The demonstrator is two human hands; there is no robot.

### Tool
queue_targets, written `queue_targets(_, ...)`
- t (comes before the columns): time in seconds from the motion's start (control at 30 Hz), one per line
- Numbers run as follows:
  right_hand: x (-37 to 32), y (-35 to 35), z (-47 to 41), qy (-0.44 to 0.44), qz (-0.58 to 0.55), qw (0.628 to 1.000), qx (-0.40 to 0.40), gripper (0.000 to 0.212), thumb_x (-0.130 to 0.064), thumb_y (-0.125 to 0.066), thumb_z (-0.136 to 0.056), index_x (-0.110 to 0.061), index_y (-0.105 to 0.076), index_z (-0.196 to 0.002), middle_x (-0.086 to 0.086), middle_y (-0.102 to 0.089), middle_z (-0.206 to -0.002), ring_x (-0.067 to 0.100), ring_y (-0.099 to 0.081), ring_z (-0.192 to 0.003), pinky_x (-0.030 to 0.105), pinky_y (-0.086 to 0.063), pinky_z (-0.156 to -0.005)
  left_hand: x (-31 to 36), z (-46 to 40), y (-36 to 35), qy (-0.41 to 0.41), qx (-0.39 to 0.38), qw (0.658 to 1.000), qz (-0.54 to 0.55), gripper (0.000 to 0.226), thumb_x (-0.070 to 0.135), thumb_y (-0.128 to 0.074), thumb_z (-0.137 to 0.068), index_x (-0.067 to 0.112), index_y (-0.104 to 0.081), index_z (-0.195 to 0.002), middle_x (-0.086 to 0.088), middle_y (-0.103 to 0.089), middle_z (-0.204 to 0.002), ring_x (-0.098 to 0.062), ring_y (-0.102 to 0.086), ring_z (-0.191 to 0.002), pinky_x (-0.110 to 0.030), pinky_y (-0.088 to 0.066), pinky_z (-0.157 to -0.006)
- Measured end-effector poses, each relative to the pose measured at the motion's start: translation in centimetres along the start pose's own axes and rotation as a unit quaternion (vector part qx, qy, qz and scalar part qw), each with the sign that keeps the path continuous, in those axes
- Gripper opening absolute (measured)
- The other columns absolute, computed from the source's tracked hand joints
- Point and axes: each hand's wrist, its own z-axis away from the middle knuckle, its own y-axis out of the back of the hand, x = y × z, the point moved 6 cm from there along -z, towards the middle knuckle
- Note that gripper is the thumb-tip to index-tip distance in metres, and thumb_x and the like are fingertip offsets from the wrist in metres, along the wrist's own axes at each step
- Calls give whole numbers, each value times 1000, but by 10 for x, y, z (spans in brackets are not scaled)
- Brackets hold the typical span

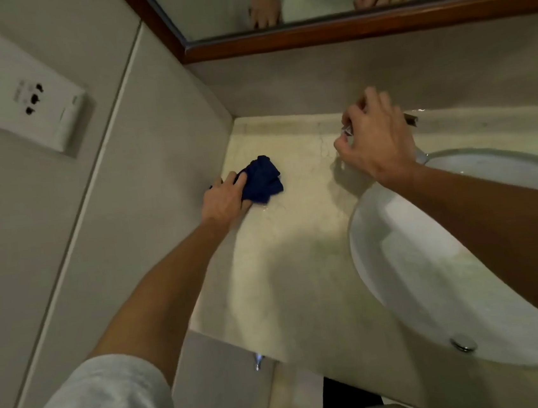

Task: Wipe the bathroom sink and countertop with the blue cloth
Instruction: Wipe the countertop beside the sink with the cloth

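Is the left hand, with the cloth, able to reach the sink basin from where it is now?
Probably yes. The left hand presses the blue cloth on the countertop, and bare counter lies between it and the sink basin. Only the right forearm crosses above the basin.

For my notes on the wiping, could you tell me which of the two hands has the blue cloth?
The left hand, pressing the blue cloth onto the countertop by the left wall. The right hand is up at the tap, pinching something small.
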Motion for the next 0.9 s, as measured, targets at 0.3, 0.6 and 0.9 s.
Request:
queue_targets(0.3,1,2,0,4,-25,999,-25,44,-38,-52,-89,-5,-65,-114,19,-48,-124,39,-48,-113,53,-46,-97,-20,138,-51,195,12,964,182,63,40,-54,-97,12,-33,-149,-15,-57,-134,-38,-62,-107,-47,-52,-85)
queue_targets(0.6,-2,1,0,6,-3,999,-45,52,-45,-50,-88,-4,-66,-116,20,-47,-128,40,-46,-117,53,-44,-99,11,239,-76,390,47,892,222,62,54,-40,-92,16,-48,-140,-13,-60,-109,-37,-65,-89,-40,-50,-71)
queue_targets(0.9,-2,4,4,7,-11,999,-47,58,-47,-49,-88,-1,-64,-119,21,-45,-133,42,-44,-122,55,-42,-101,158,270,-57,467,46,836,284,48,40,-47,-92,15,-47,-134,-4,-52,-106,-27,-63,-77,-37,-52,-63)
